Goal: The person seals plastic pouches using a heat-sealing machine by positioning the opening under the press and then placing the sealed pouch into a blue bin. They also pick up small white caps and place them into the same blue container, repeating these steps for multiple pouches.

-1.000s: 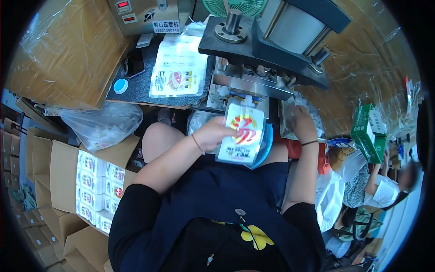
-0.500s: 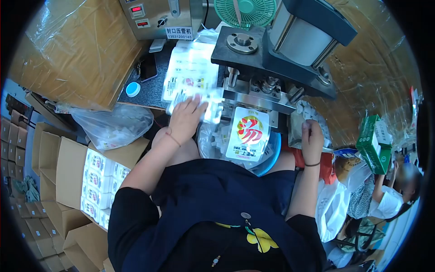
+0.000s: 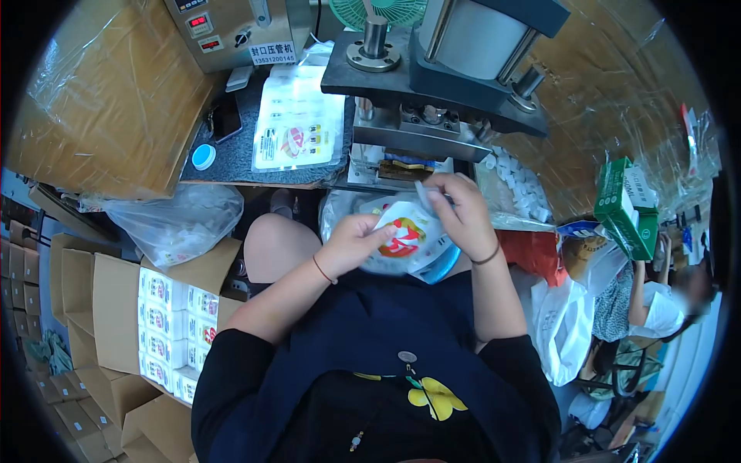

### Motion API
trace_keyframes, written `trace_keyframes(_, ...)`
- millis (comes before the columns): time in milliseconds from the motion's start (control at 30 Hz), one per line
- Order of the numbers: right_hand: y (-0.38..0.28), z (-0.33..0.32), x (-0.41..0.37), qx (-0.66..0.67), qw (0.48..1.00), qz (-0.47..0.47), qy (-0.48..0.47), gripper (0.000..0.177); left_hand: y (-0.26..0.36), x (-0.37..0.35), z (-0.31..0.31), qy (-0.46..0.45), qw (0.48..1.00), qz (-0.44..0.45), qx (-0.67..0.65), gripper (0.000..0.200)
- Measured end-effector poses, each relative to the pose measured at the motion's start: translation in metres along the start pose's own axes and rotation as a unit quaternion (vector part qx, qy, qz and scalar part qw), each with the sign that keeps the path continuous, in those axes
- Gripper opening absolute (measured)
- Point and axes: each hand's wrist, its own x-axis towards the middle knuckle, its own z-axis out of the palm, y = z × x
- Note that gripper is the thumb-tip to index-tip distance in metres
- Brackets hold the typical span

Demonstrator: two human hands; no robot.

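My left hand (image 3: 351, 243) is closed on the left edge of the white pouch (image 3: 400, 236) with red print, the thumb lying on its front; my right hand (image 3: 465, 214) pinches the top of the same pouch with curled fingers; the pouch is tilted above my lap, just below the press machine (image 3: 432, 85) and over a blue bowl (image 3: 441, 266); 1 stack of flat pouches (image 3: 297, 123) lies on the grey mat (image 3: 231, 160), well apart to the left; a carton (image 3: 116, 309) of small boxes stands beside my left knee.
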Motion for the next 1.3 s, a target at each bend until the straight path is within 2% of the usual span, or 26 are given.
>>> trace_keyframes(33, 0.007, -0.008, -0.002, -0.044, 0.999, -0.009, -0.027, 0.014, -0.004, 0.000, 0.006, -0.028, 0.998, -0.017, -0.047, 0.030)
trace_keyframes(100, 0.007, -0.019, -0.008, 0.034, 0.993, 0.036, -0.103, 0.016, -0.006, 0.000, 0.016, -0.086, 0.985, -0.060, -0.134, 0.029)
trace_keyframes(167, 0.011, -0.025, -0.013, 0.096, 0.980, 0.076, -0.155, 0.021, -0.003, -0.001, 0.025, -0.127, 0.974, -0.098, -0.162, 0.027)
trace_keyframes(233, 0.024, -0.033, -0.018, -0.081, 0.990, 0.091, -0.074, 0.023, -0.005, 0.002, 0.028, -0.150, 0.965, -0.130, -0.173, 0.028)
trace_keyframes(333, 0.077, -0.057, -0.028, -0.314, 0.939, 0.136, 0.017, 0.030, -0.007, 0.012, 0.019, -0.107, 0.964, -0.105, -0.222, 0.031)
trace_keyframes(367, 0.099, -0.062, -0.036, -0.350, 0.920, 0.175, 0.009, 0.031, -0.007, 0.019, 0.012, -0.086, 0.961, -0.105, -0.242, 0.032)
trace_keyframes(467, 0.121, -0.063, -0.044, -0.444, 0.872, 0.188, -0.082, 0.032, 0.006, 0.041, -0.008, -0.043, 0.959, -0.107, -0.258, 0.032)
trace_keyframes(567, 0.130, -0.057, -0.044, -0.402, 0.881, 0.234, -0.091, 0.032, 0.008, 0.052, -0.013, -0.035, 0.960, -0.119, -0.252, 0.039)
trace_keyframes(600, 0.131, -0.057, -0.044, -0.396, 0.879, 0.248, -0.098, 0.031, 0.005, 0.055, -0.019, 0.040, 0.988, -0.069, -0.131, 0.042)
trace_keyframes(633, 0.132, -0.057, -0.045, -0.390, 0.883, 0.246, -0.088, 0.031, 0.002, 0.057, -0.026, 0.114, 0.993, -0.018, -0.007, 0.046)
trace_keyframes(667, 0.133, -0.057, -0.046, -0.384, 0.887, 0.245, -0.078, 0.031, -0.002, 0.057, -0.034, 0.186, 0.975, 0.033, 0.117, 0.049)
trace_keyframes(700, 0.133, -0.057, -0.048, -0.377, 0.891, 0.245, -0.068, 0.031, 0.005, 0.058, -0.052, 0.282, 0.925, 0.128, 0.222, 0.057)
trace_keyframes(733, 0.134, -0.058, -0.052, -0.348, 0.912, 0.216, -0.032, 0.031, 0.013, 0.059, -0.074, 0.368, 0.845, 0.218, 0.321, 0.064)
trace_keyframes(800, 0.135, -0.060, -0.062, -0.286, 0.945, 0.157, 0.037, 0.032, 0.038, 0.047, -0.105, 0.386, 0.664, 0.241, 0.594, 0.070)
trace_keyframes(833, 0.123, -0.061, -0.061, -0.229, 0.954, 0.179, 0.066, 0.030, 0.032, 0.041, -0.119, 0.303, 0.662, 0.153, 0.669, 0.075)
trace_keyframes(933, 0.089, -0.070, -0.059, -0.145, 0.975, 0.141, 0.097, 0.024, 0.014, 0.012, -0.112, 0.178, 0.640, 0.201, 0.720, 0.059)
trace_keyframes(967, 0.076, -0.069, -0.058, -0.099, 0.975, 0.166, 0.108, 0.018, -0.002, 0.013, -0.121, 0.193, 0.656, 0.266, 0.680, 0.044)
trace_keyframes(1067, 0.048, -0.056, -0.048, -0.111, 0.976, 0.180, 0.047, 0.018, -0.001, 0.002, -0.114, 0.292, 0.778, 0.217, 0.512, 0.028)
trace_keyframes(1100, 0.044, -0.040, -0.046, -0.114, 0.984, 0.116, 0.067, 0.016, 0.014, -0.001, -0.103, 0.279, 0.864, 0.209, 0.363, 0.020)
trace_keyframes(1167, 0.034, -0.015, -0.038, -0.045, 0.997, 0.051, 0.028, 0.015, 0.017, -0.004, -0.083, 0.182, 0.949, 0.121, 0.228, 0.018)
trace_keyframes(1200, 0.018, -0.011, -0.029, 0.020, 0.997, 0.067, -0.012, 0.015, 0.015, -0.004, -0.073, 0.133, 0.976, 0.071, 0.155, 0.018)
trace_keyframes(1233, 0.012, -0.008, -0.023, 0.050, 0.997, 0.064, -0.001, 0.015, 0.010, -0.002, -0.060, 0.103, 0.991, 0.047, 0.077, 0.022)
trace_keyframes(1267, 0.008, -0.004, -0.017, 0.079, 0.995, 0.058, 0.008, 0.015, 0.008, -0.002, -0.051, 0.105, 0.965, 0.089, 0.225, 0.022)
trace_keyframes(1300, 0.005, 0.000, -0.011, 0.113, 0.989, 0.093, 0.036, 0.017, 0.005, -0.001, -0.039, 0.099, 0.965, 0.070, 0.234, 0.023)
